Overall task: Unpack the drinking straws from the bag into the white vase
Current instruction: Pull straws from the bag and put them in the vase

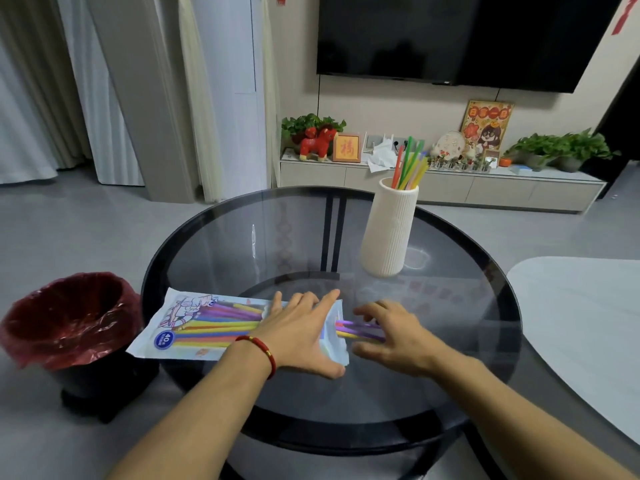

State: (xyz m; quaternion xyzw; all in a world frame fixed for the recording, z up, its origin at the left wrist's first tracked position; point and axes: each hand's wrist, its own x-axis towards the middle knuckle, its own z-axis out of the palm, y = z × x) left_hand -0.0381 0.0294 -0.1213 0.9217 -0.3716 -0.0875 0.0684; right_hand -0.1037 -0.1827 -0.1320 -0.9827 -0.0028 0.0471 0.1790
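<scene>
A white plastic bag [194, 327] of coloured drinking straws lies flat on the round glass table [450, 306], its open end pointing right. My left hand [301, 334] presses flat on the bag near that open end, fingers spread. My right hand [391, 334] sits just right of the opening, its fingers around a few purple and yellow straws [356, 329] that stick out of the bag. A ribbed white vase [389, 230] stands upright farther back on the table with several straws [410, 164] standing in it.
A black bin with a red liner [69, 323] stands on the floor left of the table, touching the bag's corner. A white table top [581, 323] lies to the right. A low TV cabinet [450, 188] with plants and ornaments runs along the far wall.
</scene>
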